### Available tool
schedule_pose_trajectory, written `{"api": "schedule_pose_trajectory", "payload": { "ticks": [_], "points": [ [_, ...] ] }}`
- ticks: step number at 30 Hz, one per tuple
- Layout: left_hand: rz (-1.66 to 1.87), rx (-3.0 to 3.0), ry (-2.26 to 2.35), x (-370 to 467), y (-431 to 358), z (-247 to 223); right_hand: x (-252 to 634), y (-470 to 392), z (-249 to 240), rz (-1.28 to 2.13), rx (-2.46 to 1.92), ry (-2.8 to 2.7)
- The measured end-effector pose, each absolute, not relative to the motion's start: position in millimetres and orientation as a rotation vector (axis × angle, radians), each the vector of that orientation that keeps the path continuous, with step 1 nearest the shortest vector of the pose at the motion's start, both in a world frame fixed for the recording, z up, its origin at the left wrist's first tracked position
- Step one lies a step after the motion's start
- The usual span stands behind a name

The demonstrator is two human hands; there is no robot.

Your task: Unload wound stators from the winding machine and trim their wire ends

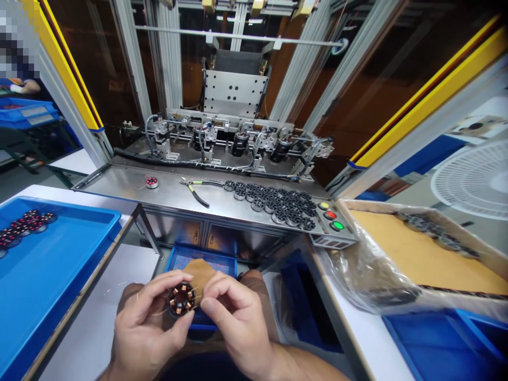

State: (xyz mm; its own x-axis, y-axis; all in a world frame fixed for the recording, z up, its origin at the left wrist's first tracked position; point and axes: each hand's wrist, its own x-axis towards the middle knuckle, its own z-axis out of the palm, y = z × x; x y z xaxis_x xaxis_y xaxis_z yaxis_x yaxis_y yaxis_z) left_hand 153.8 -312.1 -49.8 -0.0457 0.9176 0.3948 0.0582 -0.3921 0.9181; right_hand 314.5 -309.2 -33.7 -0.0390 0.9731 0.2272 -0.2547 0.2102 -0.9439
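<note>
Between the thumb and fingers of my left hand (pixel 153 320) sits a wound motor stator (pixel 181 299), a black ring with copper coils inside. Its open face is turned up toward me. My right hand (pixel 234 312) is closed in a pinch at the stator's right side, where thin copper wire ends (pixel 197 299) stick out and meet the fingertips. Another fine wire trails below the left fingers. Ahead on the metal bench (pixel 166 200) lie cutting pliers (pixel 194 191) and one stator with red parts (pixel 151 182).
Many black stator cores (pixel 273 201) cover the bench's right part, beside a button box (pixel 333 225). Behind stands a winding machine (pixel 238 143). At left, a blue tray (pixel 79 248) holds wound stators; at right is a plastic-lined carton (pixel 428 254). Another person's arm (pixel 27 86) shows far left.
</note>
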Motion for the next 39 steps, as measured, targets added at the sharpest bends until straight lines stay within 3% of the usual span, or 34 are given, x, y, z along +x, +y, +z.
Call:
{"api": "schedule_pose_trajectory", "payload": {
  "ticks": [20, 29, 39],
  "points": [
    [1.456, 1.508, 0.960, 159, -310, -35, 327, -299, -25, 0.731, -0.641, -1.527],
    [1.619, 1.571, 1.078, 162, -316, -44, 313, -316, -29, 0.522, -0.542, -1.490],
    [1.285, 0.943, 1.028, 174, -321, -7, 339, -284, -5, 0.559, -0.421, -1.757]
  ]
}}
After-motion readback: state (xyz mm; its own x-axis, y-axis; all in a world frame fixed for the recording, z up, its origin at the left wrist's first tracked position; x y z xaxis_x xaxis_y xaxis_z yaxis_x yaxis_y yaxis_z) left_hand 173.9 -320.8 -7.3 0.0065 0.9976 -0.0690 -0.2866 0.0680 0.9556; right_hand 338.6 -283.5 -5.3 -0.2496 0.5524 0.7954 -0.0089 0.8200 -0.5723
